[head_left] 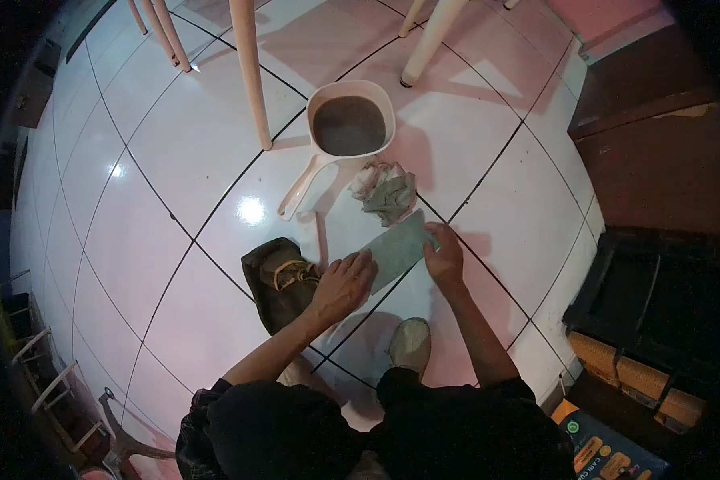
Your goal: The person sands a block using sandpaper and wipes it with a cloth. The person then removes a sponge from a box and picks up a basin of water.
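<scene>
A flat grey-green rectangular cloth [398,250] is stretched between my hands, low over the tiled floor. My left hand [346,286] has its fingers closed over the cloth's left end. At the opposite end, my right hand [445,258] pinches the edge with the thumb on top. Just left of my left hand lies a dark brown boot [274,292] with yellow laces. Beyond the cloth is a crumpled bunch of white and grey-green rags [387,194]. Behind that stands a pale pink water dipper [315,160] containing murky grey liquid.
Wooden furniture legs [252,80] rise from the white tiles [152,232] at the back. Brown cabinet pieces [656,160] and a black crate [648,296] line the right side. My shoe [411,344] is below the cloth. A metal rack [52,384] stands at lower left.
</scene>
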### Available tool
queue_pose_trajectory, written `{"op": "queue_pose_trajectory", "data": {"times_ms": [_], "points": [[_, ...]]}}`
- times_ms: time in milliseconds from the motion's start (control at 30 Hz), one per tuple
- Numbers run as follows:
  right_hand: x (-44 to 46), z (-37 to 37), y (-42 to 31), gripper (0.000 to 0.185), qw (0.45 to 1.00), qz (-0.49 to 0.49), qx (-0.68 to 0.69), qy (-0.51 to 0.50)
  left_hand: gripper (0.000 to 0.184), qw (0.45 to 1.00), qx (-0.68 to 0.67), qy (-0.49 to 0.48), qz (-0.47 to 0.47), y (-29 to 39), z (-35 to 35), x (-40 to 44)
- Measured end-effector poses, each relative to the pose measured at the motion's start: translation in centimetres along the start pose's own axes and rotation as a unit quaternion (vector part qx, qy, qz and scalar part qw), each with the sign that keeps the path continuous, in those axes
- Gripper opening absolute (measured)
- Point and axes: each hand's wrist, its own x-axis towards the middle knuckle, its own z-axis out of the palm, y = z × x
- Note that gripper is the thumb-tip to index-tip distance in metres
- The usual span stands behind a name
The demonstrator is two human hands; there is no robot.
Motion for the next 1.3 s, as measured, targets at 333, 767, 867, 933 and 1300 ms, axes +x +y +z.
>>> {"op": "queue_pose_trajectory", "data": {"times_ms": [333,767,867,933,1300], "points": [[-3.4,2.0,-0.9,0.027,0.959,-0.216,-0.132,-0.127,0.040,0.999,0.009,0.032,0.017,-0.2,0.6,-0.4],[-2.2,1.2,-1.0,0.023,0.986,0.046,-0.140,-0.073,0.032,0.996,-0.064,0.050,0.025,-0.4,0.5,-0.2],[-2.5,1.6,-1.9,0.024,0.988,0.034,-0.127,-0.087,0.018,0.959,-0.212,0.009,-0.186,0.5,-1.0,-0.1],[-3.2,2.0,-3.3,0.024,0.990,-0.018,-0.107,-0.090,0.018,0.878,-0.386,0.057,-0.278,0.2,-0.2,-0.1],[-7.0,4.3,-6.7,0.029,0.969,-0.159,-0.085,-0.168,0.029,0.794,-0.464,0.111,-0.376,-0.7,2.6,-0.7]]}}
